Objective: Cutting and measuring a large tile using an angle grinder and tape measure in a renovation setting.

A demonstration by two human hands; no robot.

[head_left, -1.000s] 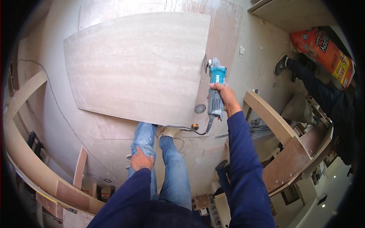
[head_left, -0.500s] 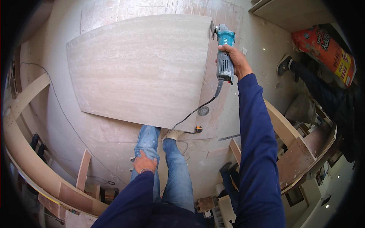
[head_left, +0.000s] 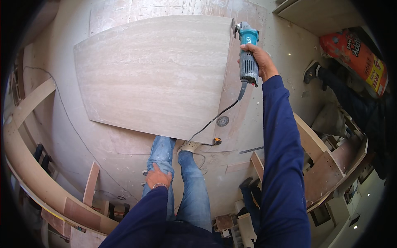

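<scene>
Grinder [head_left: 249, 68] beside panel [head_left: 153, 78]

The right hand [head_left: 258, 57] clasps the grinder, apparently to align the disc [head_left: 234, 29], just ahead and left, with the panel's edge. The left hand [head_left: 159, 177], empty, rests on a leg [head_left: 162, 149], seemingly for balance.

Curved wooden frames [head_left: 35, 175] flanked the dusty pale floor [head_left: 120, 169], while small round lights [head_left: 355, 226] glowed at lower right.

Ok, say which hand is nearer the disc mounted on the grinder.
Right. The right hand grips the grinder just behind its mounted disc; the left hand rests on the left leg, well behind the disc and to its left.
</scene>
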